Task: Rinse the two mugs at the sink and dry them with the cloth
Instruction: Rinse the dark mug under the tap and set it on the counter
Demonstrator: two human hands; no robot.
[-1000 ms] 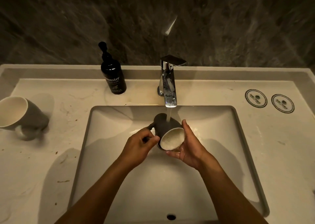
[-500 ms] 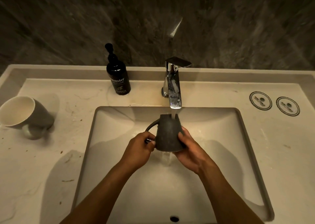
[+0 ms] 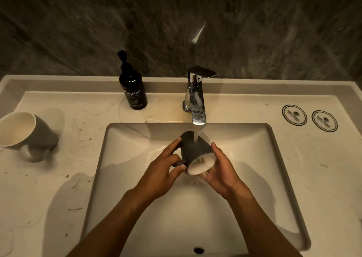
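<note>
Held mug (image 3: 195,151): dark grey outside, cream inside. Second mug (image 3: 25,133): grey, cream interior. Hand wash bottle (image 3: 133,88): black, pale lettering. Tap (image 3: 195,98): chrome. Tabletop (image 3: 58,178): cream, faintly veined. Wall (image 3: 78,21): dark marbled stone.

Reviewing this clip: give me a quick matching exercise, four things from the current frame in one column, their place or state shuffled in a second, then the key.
1. dark grey mug in the hands
2. grey mug with cream inside
3. black pump bottle of hand wash
4. chrome tap

A. running water
B. lying on its side, counter left of the basin
C. tilted under the stream
D. upright, left of the tap

Pairs: 1-C, 2-B, 3-D, 4-A
</note>
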